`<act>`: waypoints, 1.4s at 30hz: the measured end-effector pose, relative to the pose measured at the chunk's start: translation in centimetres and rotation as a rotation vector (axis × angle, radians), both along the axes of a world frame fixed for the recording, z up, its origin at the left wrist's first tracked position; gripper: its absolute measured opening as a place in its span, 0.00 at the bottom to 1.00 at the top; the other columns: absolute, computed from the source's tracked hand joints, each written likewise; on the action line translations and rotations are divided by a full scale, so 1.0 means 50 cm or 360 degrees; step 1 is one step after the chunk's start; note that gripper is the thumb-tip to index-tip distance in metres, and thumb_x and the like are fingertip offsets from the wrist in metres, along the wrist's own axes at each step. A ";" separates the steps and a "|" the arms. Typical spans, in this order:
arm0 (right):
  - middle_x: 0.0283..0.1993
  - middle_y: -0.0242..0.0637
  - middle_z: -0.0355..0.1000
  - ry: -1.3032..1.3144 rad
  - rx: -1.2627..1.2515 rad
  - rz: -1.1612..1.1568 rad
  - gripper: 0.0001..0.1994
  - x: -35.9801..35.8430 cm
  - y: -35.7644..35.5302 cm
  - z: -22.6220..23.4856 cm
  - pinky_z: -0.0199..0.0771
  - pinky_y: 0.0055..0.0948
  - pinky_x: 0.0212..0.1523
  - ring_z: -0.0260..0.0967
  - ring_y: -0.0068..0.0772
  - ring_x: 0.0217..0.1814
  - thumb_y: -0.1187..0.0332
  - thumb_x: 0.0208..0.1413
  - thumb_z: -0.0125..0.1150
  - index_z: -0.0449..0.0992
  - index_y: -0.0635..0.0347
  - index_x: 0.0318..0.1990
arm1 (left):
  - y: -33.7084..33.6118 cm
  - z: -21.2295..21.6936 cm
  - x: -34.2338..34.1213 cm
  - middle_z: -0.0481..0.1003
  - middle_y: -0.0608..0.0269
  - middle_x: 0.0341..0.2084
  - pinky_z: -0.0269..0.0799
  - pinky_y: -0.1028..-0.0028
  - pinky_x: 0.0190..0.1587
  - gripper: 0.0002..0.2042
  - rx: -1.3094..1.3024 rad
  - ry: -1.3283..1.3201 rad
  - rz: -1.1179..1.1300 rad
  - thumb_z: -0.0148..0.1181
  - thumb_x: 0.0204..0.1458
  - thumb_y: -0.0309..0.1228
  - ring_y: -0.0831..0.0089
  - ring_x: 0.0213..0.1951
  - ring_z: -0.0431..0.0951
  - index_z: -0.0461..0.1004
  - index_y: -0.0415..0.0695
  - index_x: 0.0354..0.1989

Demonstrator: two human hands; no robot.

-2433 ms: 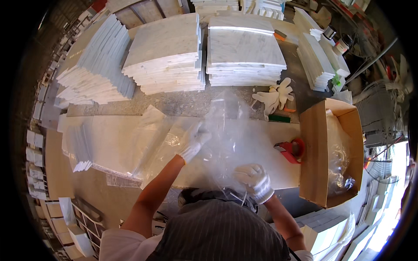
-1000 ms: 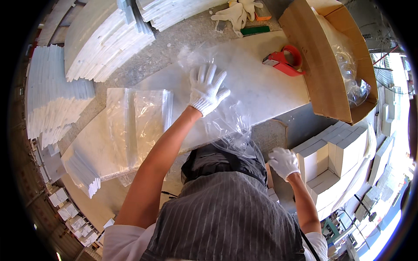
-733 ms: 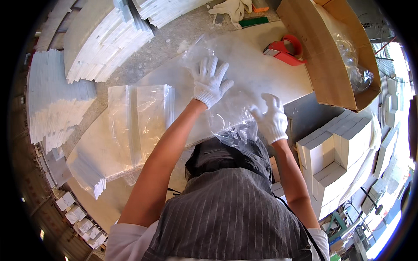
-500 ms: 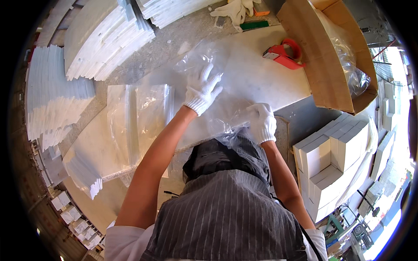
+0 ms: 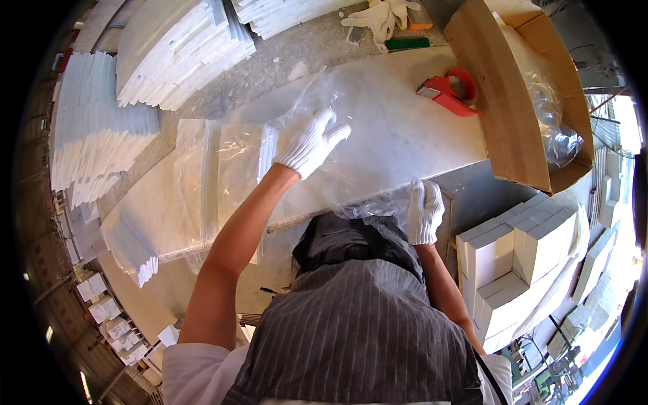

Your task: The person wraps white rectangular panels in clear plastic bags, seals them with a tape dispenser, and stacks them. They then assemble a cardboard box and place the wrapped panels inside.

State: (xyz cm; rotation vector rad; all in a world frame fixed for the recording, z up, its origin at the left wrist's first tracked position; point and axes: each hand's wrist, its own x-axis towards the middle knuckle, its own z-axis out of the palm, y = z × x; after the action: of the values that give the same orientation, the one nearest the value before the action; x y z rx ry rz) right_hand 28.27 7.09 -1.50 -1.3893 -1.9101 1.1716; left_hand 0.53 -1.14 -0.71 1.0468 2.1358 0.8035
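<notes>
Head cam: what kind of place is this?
Probably a packing bench in a stone tile workshop or warehouse. Stacks of pale tiles line the table, small white boxes are piled beside it, and a red tape dispenser lies near an open cardboard box.

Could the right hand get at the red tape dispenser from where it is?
Probably yes. The right hand is at the near edge of the slab, on the plastic bag; the tape dispenser lies farther along, with only bare slab between.
</notes>
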 end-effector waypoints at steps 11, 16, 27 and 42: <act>0.37 0.42 0.76 0.0083 0.0207 0.0337 0.03 0.111 0.048 0.059 0.74 0.33 0.39 0.74 0.40 0.35 0.73 0.58 0.63 0.77 0.62 0.34 | 0.090 -0.137 -0.024 0.77 0.54 0.38 0.74 0.60 0.41 0.18 -0.0108 0.1172 0.0097 0.61 0.55 0.50 0.55 0.39 0.77 0.74 0.47 0.40; 0.41 0.44 0.76 0.0077 0.0434 0.0449 0.04 0.176 0.075 0.054 0.76 0.35 0.42 0.76 0.44 0.40 0.75 0.52 0.64 0.77 0.61 0.36 | 0.107 -0.058 -0.081 0.81 0.55 0.31 0.76 0.61 0.38 0.12 0.0182 0.0781 0.0776 0.61 0.55 0.41 0.56 0.32 0.81 0.78 0.46 0.39; 0.39 0.41 0.75 0.0207 0.0003 0.0296 0.04 0.190 0.119 0.044 0.73 0.33 0.43 0.72 0.36 0.39 0.73 0.59 0.57 0.77 0.62 0.37 | 0.008 0.076 -0.214 0.79 0.53 0.44 0.76 0.62 0.45 0.17 -0.0290 0.1017 0.0797 0.66 0.49 0.43 0.55 0.45 0.80 0.78 0.47 0.44; 0.24 0.22 0.67 0.0499 -0.0818 -0.0120 0.14 0.148 0.130 0.078 0.55 0.15 0.18 0.55 0.10 0.18 0.59 0.68 0.54 0.78 0.58 0.35 | -0.152 0.060 0.154 0.71 0.58 0.50 0.60 0.54 0.62 0.25 -0.0166 0.1764 -0.0344 0.67 0.46 0.42 0.57 0.59 0.65 0.73 0.49 0.54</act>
State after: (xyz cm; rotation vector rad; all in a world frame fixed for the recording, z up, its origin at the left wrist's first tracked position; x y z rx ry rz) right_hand 35.66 13.59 2.41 -1.4001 -1.3813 1.8057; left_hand 8.22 -8.72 2.29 1.9023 2.7758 -0.0783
